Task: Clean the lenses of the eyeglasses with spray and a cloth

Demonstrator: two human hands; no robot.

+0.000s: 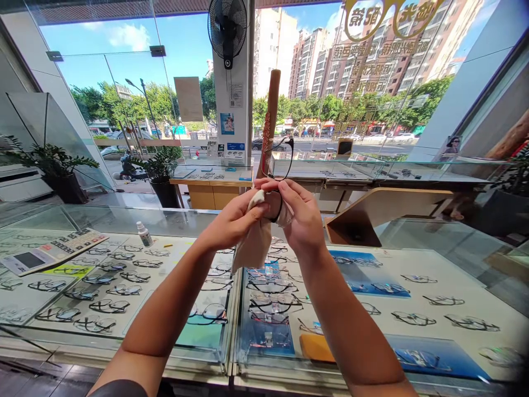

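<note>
Far left: a large-button calculator (pixel 53 251) lies on the glass-topped bench (pixel 103 219), beyond rows of thin-rimmed display eyeglasses (pixel 111 286) set out under the glass.
Left of the hands: a small white spray bottle (pixel 144 234) stands upright on the smooth glass, well apart from the left hand.
Left hand: the left hand (pixel 233 218) is raised above the bench, fingers pressed together, pinching a soft beige cloth (pixel 254 245) against the lens.
Between the hands: black-framed eyeglasses (pixel 273 205) are held up, one slim temple arm rising in a curve.
Right hand: the right hand (pixel 303 212) has its fingers curled over the rim, gripping the frame, with cloth just beside it.
Right of the hands: open room above the glass, over more display frames.
</note>
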